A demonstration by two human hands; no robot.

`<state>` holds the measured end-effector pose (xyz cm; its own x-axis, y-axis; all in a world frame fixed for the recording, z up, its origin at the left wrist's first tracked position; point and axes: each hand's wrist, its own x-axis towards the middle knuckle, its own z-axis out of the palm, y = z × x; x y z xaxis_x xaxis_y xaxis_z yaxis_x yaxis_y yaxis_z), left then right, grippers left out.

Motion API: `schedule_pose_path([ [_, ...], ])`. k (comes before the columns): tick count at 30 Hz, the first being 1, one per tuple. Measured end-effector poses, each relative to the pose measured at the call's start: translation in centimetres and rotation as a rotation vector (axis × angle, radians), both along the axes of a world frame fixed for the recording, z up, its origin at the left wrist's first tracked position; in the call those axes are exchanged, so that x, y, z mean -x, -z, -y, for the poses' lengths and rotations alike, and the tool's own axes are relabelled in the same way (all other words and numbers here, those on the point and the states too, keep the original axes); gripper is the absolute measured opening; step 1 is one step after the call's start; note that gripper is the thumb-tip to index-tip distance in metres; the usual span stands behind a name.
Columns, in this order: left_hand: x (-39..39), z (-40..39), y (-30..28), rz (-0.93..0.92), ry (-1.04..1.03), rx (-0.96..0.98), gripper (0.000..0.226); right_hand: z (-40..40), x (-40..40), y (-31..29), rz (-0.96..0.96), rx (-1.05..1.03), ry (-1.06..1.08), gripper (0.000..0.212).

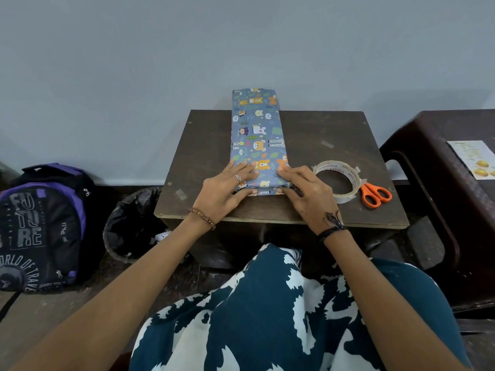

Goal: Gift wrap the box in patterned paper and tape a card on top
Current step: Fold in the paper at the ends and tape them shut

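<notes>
Both hands, left hand point(226, 187) and right hand point(305, 194), press the wrapped box's point(257, 135) near end.

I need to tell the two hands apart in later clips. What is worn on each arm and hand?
Both arms are bare, no sleeves. The left hand has a silver ring on one finger and a brown beaded bracelet at the wrist. The right hand has a dark thread band with loose ends at the wrist.

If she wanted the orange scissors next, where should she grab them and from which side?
By the orange handle loops, probably with her right hand. The scissors lie flat on the table, right of the tape roll, loops towards the table's right edge and blades tucked under the roll. Coming from the right and sliding them out sideways seems easiest, since the roll blocks the left.
</notes>
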<state>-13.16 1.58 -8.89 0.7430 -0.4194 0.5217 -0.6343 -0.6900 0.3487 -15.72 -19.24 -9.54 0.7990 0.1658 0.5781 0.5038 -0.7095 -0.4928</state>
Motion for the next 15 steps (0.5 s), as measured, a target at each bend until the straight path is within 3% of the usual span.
schedule_pose_path([
  [7,0.1,0.2,-0.5,0.046,-0.007,-0.074,0.037,-0.1,0.0,0.2,0.006,-0.001,0.007,0.032],
  [12,-0.5,0.5,-1.5,0.29,-0.029,-0.392,0.038,0.0,-0.3,0.4,0.0,-0.019,0.002,0.033],
  [15,-1.7,1.5,-2.5,0.206,0.034,-0.574,0.057,0.0,-0.3,0.3,0.001,-0.026,0.0,0.032],
])
